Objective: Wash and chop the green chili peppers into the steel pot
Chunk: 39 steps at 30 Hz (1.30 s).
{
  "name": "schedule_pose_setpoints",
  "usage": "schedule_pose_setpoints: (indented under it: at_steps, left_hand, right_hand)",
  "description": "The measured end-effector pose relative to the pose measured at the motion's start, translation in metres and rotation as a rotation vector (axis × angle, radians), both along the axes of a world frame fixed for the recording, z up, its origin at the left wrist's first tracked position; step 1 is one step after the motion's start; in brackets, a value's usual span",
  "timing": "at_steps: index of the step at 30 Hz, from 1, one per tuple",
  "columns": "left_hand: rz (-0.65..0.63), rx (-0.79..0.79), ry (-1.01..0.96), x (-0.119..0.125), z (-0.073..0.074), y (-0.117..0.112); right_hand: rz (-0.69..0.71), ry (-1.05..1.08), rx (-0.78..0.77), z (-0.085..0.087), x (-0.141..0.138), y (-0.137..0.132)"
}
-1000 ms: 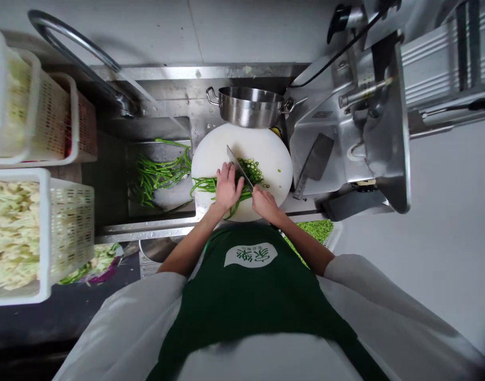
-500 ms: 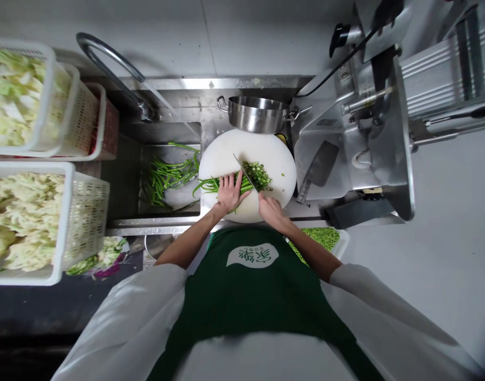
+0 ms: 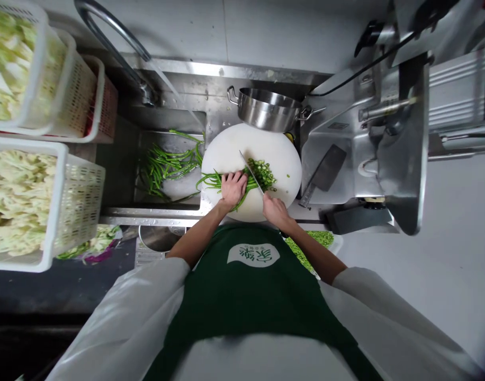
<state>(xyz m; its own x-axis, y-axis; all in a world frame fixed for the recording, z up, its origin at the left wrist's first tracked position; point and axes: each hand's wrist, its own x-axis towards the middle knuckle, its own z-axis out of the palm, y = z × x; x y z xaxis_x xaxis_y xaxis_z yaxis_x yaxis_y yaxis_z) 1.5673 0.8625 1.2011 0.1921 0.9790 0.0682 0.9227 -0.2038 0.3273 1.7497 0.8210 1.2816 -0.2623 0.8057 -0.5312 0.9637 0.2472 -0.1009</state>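
Observation:
My left hand (image 3: 233, 188) presses down with curled fingers on a bunch of long green chili peppers (image 3: 210, 180) lying across the round white cutting board (image 3: 222, 143). The fingers of my right hand (image 3: 275, 209) are wrapped around the handle of a knife (image 3: 250, 170), whose blade slants away to the upper left. That blade stands between the whole peppers and a small heap of chopped green pieces (image 3: 264, 172). My left fingertips are close to the blade. The knife's handle is mostly hidden by my right hand.
More long peppers (image 3: 165, 166) lie in the sink (image 3: 147, 209), under a curved faucet (image 3: 119, 32) with running water. A steel pot (image 3: 268, 111) stands behind the board. A cleaver (image 3: 330, 166) rests at right beside a metal machine (image 3: 405, 174). Baskets of cauliflower (image 3: 20, 196) and cabbage (image 3: 8, 58) stand at left.
My left hand's spread fingers have drawn in and curled over the peppers. The knife stays beside the chopped heap. The whole view has shifted slightly.

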Motion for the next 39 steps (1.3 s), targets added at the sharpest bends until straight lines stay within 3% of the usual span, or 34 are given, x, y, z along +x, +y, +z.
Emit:
schedule_pose_setpoints:
  at_steps: [6,15,18,23,25,28,32,34,36,39]
  left_hand:
    - [-0.026,-0.043,0.020,-0.001,0.004,0.000]
    - [-0.043,-0.042,0.045,0.001,0.004,0.003]
    - [-0.058,-0.031,0.045,0.000,0.002,0.004]
    - [-0.066,-0.012,0.005,-0.004,-0.002,0.006]
    - [-0.064,-0.002,-0.012,-0.005,-0.004,0.007]
    - [-0.054,0.027,-0.012,-0.004,-0.007,0.008]
    - [-0.056,0.048,-0.026,-0.002,-0.009,0.008]
    - [-0.056,0.051,-0.038,-0.002,-0.010,0.008]
    - [-0.053,0.053,-0.051,-0.002,-0.011,0.009]
    - [-0.055,0.053,-0.080,-0.005,-0.013,0.009]
  right_hand:
    - [-0.017,-0.031,-0.043,0.003,-0.001,0.006]
    - [-0.052,-0.020,-0.062,0.047,0.002,-0.016]
    - [-0.058,-0.005,-0.073,0.041,-0.005,-0.010]
    - [-0.093,0.023,-0.041,0.006,-0.025,0.021]
    - [-0.094,0.042,-0.021,0.000,-0.027,0.030]
    - [-0.081,0.055,0.003,0.009,-0.021,0.029]
    - [-0.067,0.029,-0.007,0.037,-0.009,0.007]
    - [-0.063,0.015,-0.043,0.043,-0.008,0.000]
    - [-0.065,0.014,-0.070,0.038,-0.014,0.002]
    - [-0.076,0.022,-0.042,0.017,-0.031,0.019]
